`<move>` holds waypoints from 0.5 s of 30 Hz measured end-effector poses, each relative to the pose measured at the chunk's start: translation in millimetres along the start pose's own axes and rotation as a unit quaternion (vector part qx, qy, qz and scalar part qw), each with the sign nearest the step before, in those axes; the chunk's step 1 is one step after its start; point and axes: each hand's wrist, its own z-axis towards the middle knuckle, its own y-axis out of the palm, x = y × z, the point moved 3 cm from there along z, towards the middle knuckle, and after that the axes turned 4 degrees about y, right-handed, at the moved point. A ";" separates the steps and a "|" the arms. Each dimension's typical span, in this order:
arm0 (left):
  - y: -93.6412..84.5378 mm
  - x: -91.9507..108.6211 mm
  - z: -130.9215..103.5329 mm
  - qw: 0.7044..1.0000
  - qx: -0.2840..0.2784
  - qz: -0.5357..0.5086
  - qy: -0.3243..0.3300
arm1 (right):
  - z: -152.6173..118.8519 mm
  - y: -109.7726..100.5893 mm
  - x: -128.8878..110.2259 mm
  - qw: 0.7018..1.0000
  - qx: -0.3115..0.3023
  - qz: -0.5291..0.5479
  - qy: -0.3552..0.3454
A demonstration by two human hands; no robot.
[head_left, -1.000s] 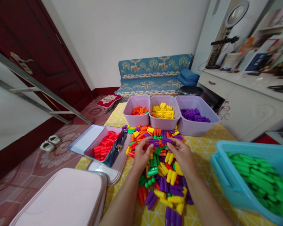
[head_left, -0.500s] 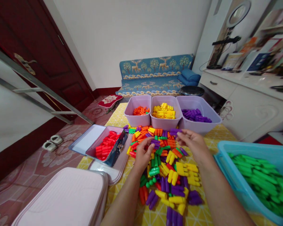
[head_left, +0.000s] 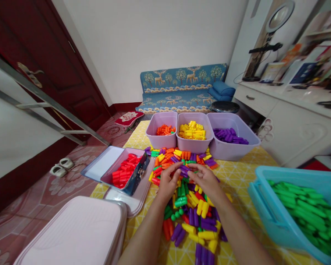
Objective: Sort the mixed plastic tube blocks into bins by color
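Both hands meet over a pile of coloured plastic pieces [head_left: 193, 198] on the yellow tablecloth. Purple pieces [head_left: 184, 170] are pinched between them. My left hand [head_left: 169, 180] is closed on their left side, thumb and fingertips together. My right hand [head_left: 205, 178] closes on the right side of the same pieces. Green, yellow, red, orange and purple pieces lie around and beneath the fingers. Behind the pile stand three lilac bins: one with orange pieces [head_left: 165, 130], one with yellow pieces [head_left: 192, 131], one with purple pieces [head_left: 230, 136].
An open tin [head_left: 107, 171] of red pieces stands at the left, on a pale lid. Stacked lids [head_left: 71, 232] lie at the near left. A turquoise tub [head_left: 267, 209] of green pieces is at the right. A sofa [head_left: 179, 90] is beyond the table.
My right hand has moved left and nearer, from the pile's far right side to my left hand. The purple pieces at the left fingertips are now between both hands.
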 end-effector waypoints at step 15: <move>4.8 2.1 -0.3 1.000 -0.013 0.018 0.015 | -2.7 -6.7 0.2 0.995 0.010 -0.082 -0.057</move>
